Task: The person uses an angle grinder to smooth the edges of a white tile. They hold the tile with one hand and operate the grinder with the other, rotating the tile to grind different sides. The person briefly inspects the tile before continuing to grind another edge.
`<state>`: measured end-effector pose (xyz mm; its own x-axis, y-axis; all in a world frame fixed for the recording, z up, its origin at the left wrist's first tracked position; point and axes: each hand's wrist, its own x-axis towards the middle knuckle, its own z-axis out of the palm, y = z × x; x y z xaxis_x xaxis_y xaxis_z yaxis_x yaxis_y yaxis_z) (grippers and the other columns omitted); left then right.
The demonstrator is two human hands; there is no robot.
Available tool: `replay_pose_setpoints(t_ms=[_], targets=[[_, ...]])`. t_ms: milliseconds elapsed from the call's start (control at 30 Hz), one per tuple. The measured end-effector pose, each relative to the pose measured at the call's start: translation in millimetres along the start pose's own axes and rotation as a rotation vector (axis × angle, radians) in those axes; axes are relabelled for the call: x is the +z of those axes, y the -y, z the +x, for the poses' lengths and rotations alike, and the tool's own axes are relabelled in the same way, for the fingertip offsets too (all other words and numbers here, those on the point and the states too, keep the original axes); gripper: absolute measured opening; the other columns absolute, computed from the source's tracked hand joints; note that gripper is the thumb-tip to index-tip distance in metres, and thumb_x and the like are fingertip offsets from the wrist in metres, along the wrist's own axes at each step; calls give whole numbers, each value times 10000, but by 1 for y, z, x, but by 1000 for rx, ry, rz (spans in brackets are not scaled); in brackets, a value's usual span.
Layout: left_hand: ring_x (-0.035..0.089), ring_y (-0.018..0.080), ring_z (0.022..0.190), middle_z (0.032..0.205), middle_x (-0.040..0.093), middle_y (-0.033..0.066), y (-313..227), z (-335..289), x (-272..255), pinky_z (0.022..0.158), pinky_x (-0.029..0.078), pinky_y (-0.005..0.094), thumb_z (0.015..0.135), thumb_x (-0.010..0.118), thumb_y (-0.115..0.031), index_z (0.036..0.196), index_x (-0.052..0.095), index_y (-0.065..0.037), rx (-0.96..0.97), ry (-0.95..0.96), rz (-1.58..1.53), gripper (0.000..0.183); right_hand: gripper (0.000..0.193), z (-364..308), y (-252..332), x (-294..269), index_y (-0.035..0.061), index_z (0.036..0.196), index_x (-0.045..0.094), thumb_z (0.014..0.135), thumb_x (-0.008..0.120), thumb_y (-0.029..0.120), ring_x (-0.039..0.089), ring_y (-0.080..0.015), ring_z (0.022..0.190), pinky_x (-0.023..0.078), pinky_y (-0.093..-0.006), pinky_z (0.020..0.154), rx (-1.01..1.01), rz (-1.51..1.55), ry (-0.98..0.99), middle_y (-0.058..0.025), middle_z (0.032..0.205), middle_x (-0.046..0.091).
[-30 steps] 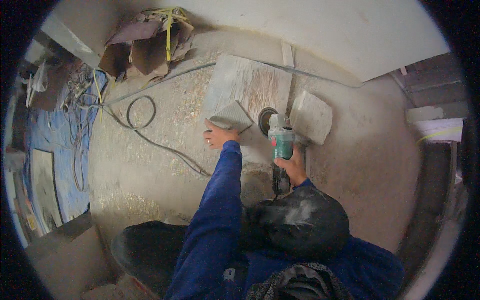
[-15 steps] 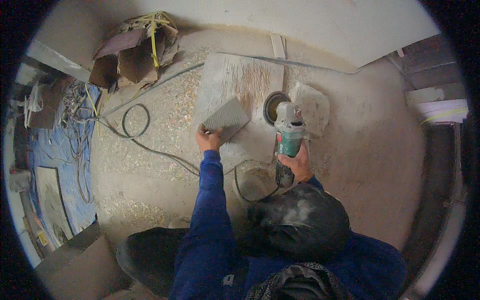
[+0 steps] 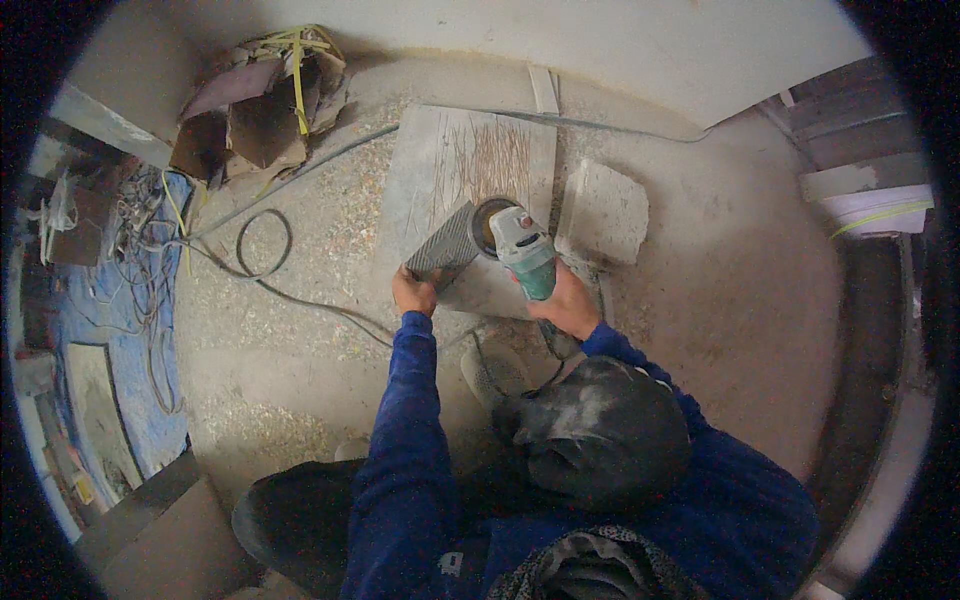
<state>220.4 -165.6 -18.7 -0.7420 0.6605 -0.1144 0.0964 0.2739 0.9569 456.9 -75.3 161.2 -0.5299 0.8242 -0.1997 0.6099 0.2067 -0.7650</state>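
My left hand (image 3: 414,292) grips the near left corner of a grey ribbed tile (image 3: 446,243), which is tilted above a scored board. Closed round the green body of an angle grinder (image 3: 530,262), my right hand (image 3: 568,303) holds the tool just right of the tile. The grinder's round disc (image 3: 490,226) is at the tile's right edge; whether it touches cannot be made out. Beneath both lies the pale board (image 3: 420,160), its upper face marked with many brown cut lines.
A pale block (image 3: 604,212) lies right of the board. Cables (image 3: 268,270) loop over the dusty, chip-strewn floor at left. Torn cardboard boxes (image 3: 262,115) stand at the far left near the wall. A blue sheet (image 3: 85,310) with tangled cords spreads along the left side.
The grinder has moved left and its disc has come to the tile's right edge. The tile is tilted more steeply in my left hand. The pale block shows more fully.
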Motion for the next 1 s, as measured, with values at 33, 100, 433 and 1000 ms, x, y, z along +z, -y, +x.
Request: replay_pose_setpoints(t_ms=[33,100,433,1000], targets=[[641,334,823,863,674,168,-4,-1,0,729,478,390,617,803,-140,925,626,0,0,2,-51,382,712,2,-1,1,19,1184,454,548,730,180,602,-398,927,474,-420,812,-14,-18,-33,-211,982,630],[645,338,837,872,677,169,-10,-3,1,737,481,390,619,793,-130,933,631,-6,18,-6,31,375,711,7,-3,3,20,1180,446,547,727,179,606,-405,913,477,-428,802,-28,-38,-32,-219,963,630],[641,374,853,881,673,191,-36,-12,-2,740,488,403,613,775,-127,933,640,-10,66,-60,111,367,685,17,-4,0,10,1153,450,553,722,198,611,-404,908,479,-433,781,-1,-48,21,-229,958,625],[626,315,776,833,668,144,-29,-10,2,720,481,379,615,800,-212,889,635,-8,83,-71,71,379,699,22,-9,-4,-1,1166,462,551,723,207,592,-390,966,473,-416,817,-9,-57,62,-222,1019,611]])
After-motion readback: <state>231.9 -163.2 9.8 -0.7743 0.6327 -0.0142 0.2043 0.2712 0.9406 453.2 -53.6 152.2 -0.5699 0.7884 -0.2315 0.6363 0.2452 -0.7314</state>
